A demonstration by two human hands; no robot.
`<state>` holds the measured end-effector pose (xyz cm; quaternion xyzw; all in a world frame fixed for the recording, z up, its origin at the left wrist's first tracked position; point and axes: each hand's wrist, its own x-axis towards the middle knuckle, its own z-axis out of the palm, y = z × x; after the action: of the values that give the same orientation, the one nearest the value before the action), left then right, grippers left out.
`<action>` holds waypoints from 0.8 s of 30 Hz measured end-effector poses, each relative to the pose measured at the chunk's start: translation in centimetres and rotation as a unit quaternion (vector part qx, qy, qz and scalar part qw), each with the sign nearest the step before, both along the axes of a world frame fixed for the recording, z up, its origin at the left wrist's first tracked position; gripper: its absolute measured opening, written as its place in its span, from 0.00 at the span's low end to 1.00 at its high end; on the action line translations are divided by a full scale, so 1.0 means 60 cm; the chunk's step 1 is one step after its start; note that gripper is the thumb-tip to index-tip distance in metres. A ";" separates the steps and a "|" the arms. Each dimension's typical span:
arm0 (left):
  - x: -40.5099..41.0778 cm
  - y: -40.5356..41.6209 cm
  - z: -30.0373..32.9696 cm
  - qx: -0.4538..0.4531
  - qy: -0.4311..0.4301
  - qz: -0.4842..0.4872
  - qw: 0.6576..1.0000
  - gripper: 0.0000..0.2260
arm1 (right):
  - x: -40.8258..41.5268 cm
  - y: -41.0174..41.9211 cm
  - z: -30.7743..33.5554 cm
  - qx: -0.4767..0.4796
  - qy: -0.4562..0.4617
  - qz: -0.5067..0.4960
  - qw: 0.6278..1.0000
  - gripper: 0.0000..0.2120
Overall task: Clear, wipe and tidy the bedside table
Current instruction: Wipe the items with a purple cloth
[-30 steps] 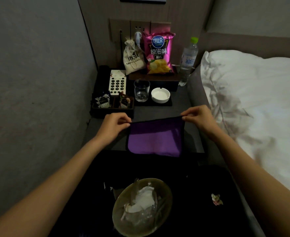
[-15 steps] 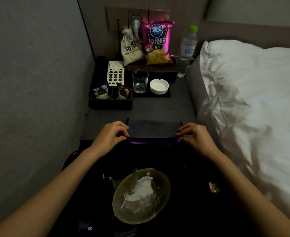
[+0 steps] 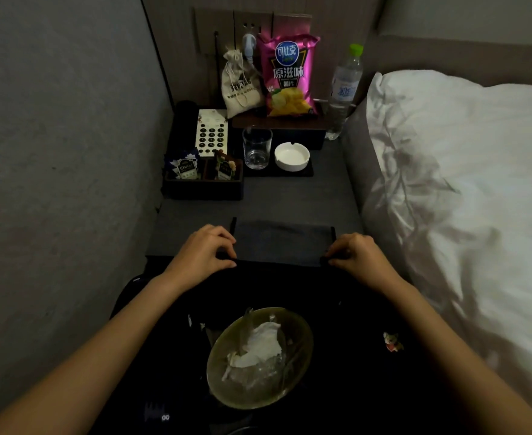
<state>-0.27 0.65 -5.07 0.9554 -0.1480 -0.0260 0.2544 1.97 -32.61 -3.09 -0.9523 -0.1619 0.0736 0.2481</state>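
At table's [image 3: 289, 199] front edge, cloth [image 3: 282, 243] pinched by left hand [image 3: 201, 255], right hand [image 3: 357, 257].

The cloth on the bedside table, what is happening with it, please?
A person is laying a dark cloth flat on the front part of the bedside table. The left hand pinches its near left corner and the right hand pinches its near right corner, at the table's front edge. Behind the cloth stand a glass, a white ashtray, a chips bag and a water bottle. A bin holding crumpled paper sits below, in front of the table.
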 end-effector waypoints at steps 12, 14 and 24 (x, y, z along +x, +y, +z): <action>0.081 -0.036 -0.009 -0.002 0.022 0.205 0.978 0.14 | 0.066 0.031 -0.023 -0.054 0.001 -0.171 0.984 0.16; 0.090 -0.044 -0.013 0.018 0.047 0.214 0.976 0.13 | 0.070 0.036 -0.030 -0.055 0.000 -0.184 0.981 0.14; 0.099 -0.032 -0.004 -0.132 0.071 0.186 0.971 0.10 | 0.078 0.030 -0.024 0.156 0.064 -0.207 0.964 0.08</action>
<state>5.68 -1.28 -5.34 0.9199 0.0485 -0.0267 0.3883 6.67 -30.81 -4.55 -0.9079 0.0455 0.0554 0.4130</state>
